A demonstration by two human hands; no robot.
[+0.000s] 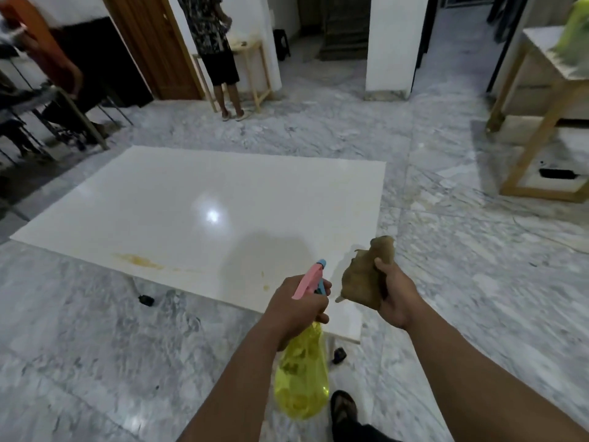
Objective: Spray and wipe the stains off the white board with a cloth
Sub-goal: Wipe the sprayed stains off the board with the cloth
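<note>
A: Yellow, see-through plastic is what sits nearest: the spray bottle (302, 374) hangs from the left hand (294, 309), whose fingers are wrapped round its neck just under the pink and blue trigger head, nozzle aimed out over the board.

B: How would you expect it to handle?

A: Light, I'd judge, and a little slick if wet. The neck is the sensible place to hold it, with a finger free for the trigger.

B: And the other hand?

A: The right hand (396, 295) is clenched on a brown cloth (366, 277), bunched into a wad just right of the bottle. It looks soft and limp, so it wants a full-palm grip and flat pressure when wiping.

B: Where's the work itself?

A: Beyond both hands, the white board (204, 199) lies flat and slightly raised above the grey marble floor (478, 250). It's glossy and stiff, likely slippery once sprayed. A yellow stain (138, 260) smears its near edge toward the left, well apart from the hands, and smaller yellow spots (264, 280) sit just beyond the nozzle.

B: Anything farther off?

A: A person (218, 43) stands at a small wooden table (255, 59) far across the room, and a wooden shelf unit (541, 106) stands at the far right.
</note>
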